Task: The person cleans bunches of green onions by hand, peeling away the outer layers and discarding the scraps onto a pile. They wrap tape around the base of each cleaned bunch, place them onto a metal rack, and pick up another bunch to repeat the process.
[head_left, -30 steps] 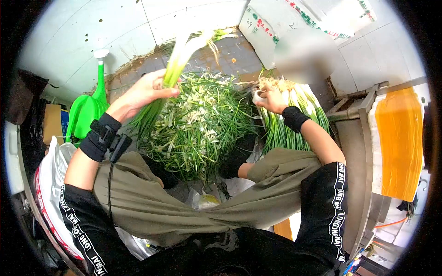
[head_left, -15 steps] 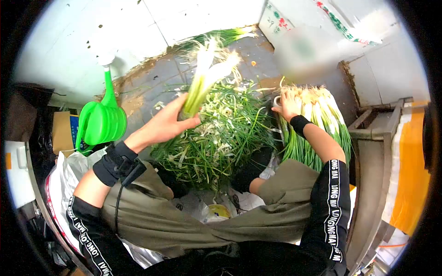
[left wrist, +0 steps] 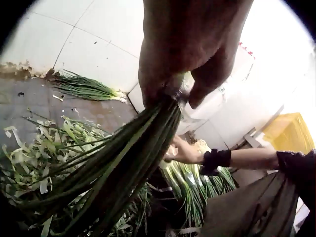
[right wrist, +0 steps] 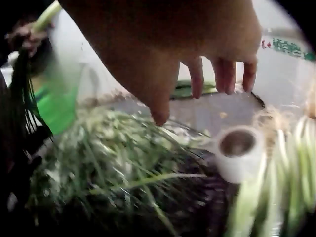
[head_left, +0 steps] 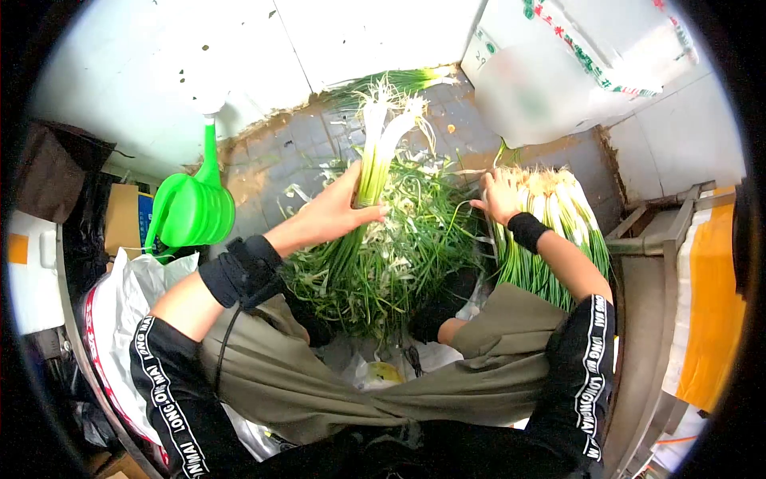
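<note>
My left hand (head_left: 329,211) grips a bunch of scallions (head_left: 372,169), white root ends up and green leaves hanging down. In the left wrist view, something shiny shows round the stalks (left wrist: 174,93) right at the fingers. My right hand (head_left: 501,196) is at the near-left end of a stack of scallions (head_left: 552,231). Seen from the right wrist, its fingers (right wrist: 196,79) point downward, spread apart, with a white roll of tape (right wrist: 241,165) below them. That roll lies against the white stalks. Between both hands spreads a heap of scallion leaves and peelings (head_left: 415,239).
A green watering can (head_left: 195,209) stands at the left. More scallions (head_left: 399,82) lie by the back wall. A white box (head_left: 550,68) is at the back right, and a metal frame (head_left: 650,239) runs along the right side.
My left hand has brought the bunch rightward and lower, over the heap. The right hand, earlier at the white roll, now has its fingers above it. The head view has shifted.
</note>
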The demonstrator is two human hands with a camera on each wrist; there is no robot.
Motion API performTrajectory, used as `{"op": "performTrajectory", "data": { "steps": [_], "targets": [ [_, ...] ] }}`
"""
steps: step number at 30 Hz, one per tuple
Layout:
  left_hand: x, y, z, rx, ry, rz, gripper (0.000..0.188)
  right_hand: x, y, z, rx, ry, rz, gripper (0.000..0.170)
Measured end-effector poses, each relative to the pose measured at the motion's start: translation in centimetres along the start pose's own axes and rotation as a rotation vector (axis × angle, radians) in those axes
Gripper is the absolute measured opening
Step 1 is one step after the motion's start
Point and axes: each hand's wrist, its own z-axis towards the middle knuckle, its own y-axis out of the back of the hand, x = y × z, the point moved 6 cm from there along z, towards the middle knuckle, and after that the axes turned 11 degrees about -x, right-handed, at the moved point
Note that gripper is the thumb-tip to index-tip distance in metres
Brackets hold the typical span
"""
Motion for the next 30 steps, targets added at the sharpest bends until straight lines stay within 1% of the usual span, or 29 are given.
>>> {"op": "performTrajectory", "data": {
  "steps": [1, 2, 4, 5, 6, 8, 9, 10, 11, 12, 13, 14, 15, 16, 18, 19, 20, 21, 22, 24, 25, 26, 28, 29, 30],
  "targets": [
    [-0.3, 0.5, 0.2, -0.137, -0.088, 0.051, 0.056, 1.7, 1.8, 0.6, -0.089, 0.022, 0.165, 0.058],
    [-0.6, 0.5, 0.2, -0.143, -0.089, 0.052, 0.056, 3.7, 3.9, 1.0, -0.171, 0.045, 0.332, 0.054],
    [-1.3, 0.9, 0.1, -0.22, -0.058, 0.223, 0.065, 8.7, 9.1, 2.2, -0.108, -0.105, 0.92, 0.037],
    [-1.6, 0.9, 0.1, -0.242, -0.043, 0.302, 0.071, 11.2, 11.5, 2.6, -0.12, -0.148, 1.136, 0.036],
    [-1.8, 0.6, 0.1, -0.241, -0.053, 0.302, 0.071, 13.6, 14.1, 3.0, -0.043, -0.192, 1.324, 0.042],
    [-2.2, -0.1, 0.1, -0.259, -0.163, 0.311, 0.072, 16.8, 16.5, 3.9, -0.103, -0.249, 1.423, 0.046],
    [-2.5, -0.7, 0.0, -0.237, -0.19, 0.349, 0.079, 18.4, 17.8, 4.2, -0.039, -0.296, 1.424, 0.05],
    [-2.7, -1.2, -0.1, -0.238, -0.203, 0.348, 0.079, 19.6, 18.7, 4.6, 0.025, -0.342, 1.424, 0.054],
    [-2.9, -1.9, -0.3, -0.231, -0.213, 0.341, 0.083, 19.6, 17.8, 5.1, -0.042, -0.406, 1.353, 0.054],
    [-3.4, -2.3, -0.5, -0.223, -0.222, 0.331, 0.087, 19.9, 18.0, 5.3, -0.057, -0.404, 1.346, 0.054],
    [-3.7, -2.4, -0.6, -0.185, -0.206, 0.324, 0.091, 19.5, 18.9, 5.5, -0.186, -0.41, 1.17, 0.052],
    [-4.1, -2.4, -0.9, -0.187, -0.221, 0.321, 0.091, 19.1, 19.6, 5.7, -0.308, -0.414, 0.992, 0.05],
    [-4.5, -2.4, -1.1, -0.183, -0.261, 0.313, 0.089, 18.0, 18.6, 6.3, -0.397, -0.384, 0.943, 0.047],
    [-4.8, -2.4, -1.3, -0.18, -0.301, 0.307, 0.088, 17.8, 19.1, 5.9, -0.387, -0.388, 1.045, 0.042],
    [-4.8, -1.9, -1.2, -0.169, -0.295, 0.276, 0.086, 17.7, 19.1, 5.4, -0.306, -0.371, 1.165, 0.037],
    [-4.6, -2.0, -1.2, -0.106, -0.29, 0.236, 0.085, 17.7, 19.2, 5.2, -0.31, -0.363, 1.157, 0.037],
    [-4.3, -2.2, -1.2, -0.04, -0.283, 0.197, 0.084, 17.8, 18.9, 4.9, -0.253, -0.368, 1.306, 0.036],
    [-4.2, -1.7, -1.3, -0.027, -0.284, 0.178, 0.082, 18.5, 19.0, 4.9, -0.193, -0.38, 1.451, 0.035],
    [-4.4, -1.6, -1.3, -0.027, -0.293, 0.176, 0.082, 18.5, 19.4, 4.9, -0.2, -0.377, 1.445, 0.035],
    [-3.5, -1.5, -1.3, 0.02, -0.179, 0.209, 0.082, 19.2, 19.6, 5.0, -0.116, -0.374, 1.488, 0.033],
    [-3.5, -1.5, -1.3, 0.015, -0.162, 0.172, 0.082, 19.4, 19.7, 5.2, -0.099, -0.371, 1.539, 0.035],
    [-3.4, -1.4, -1.3, 0.013, -0.165, 0.174, 0.082, 19.2, 19.5, 5.4, -0.102, -0.368, 1.538, 0.035],
    [-4.4, -1.7, -1.4, 0.075, -0.289, 0.089, 0.081, 18.9, 19.0, 5.7, -0.003, -0.365, 1.43, 0.04],
    [-4.0, -1.6, -1.5, 0.056, -0.261, 0.194, 0.082, 18.5, 19.0, 5.6, -0.021, -0.341, 1.38, 0.046],
    [-4.0, -1.8, -1.5, 0.059, -0.262, 0.192, 0.082, 18.4, 19.2, 5.7, -0.022, -0.345, 1.377, 0.046]
  ]
}}
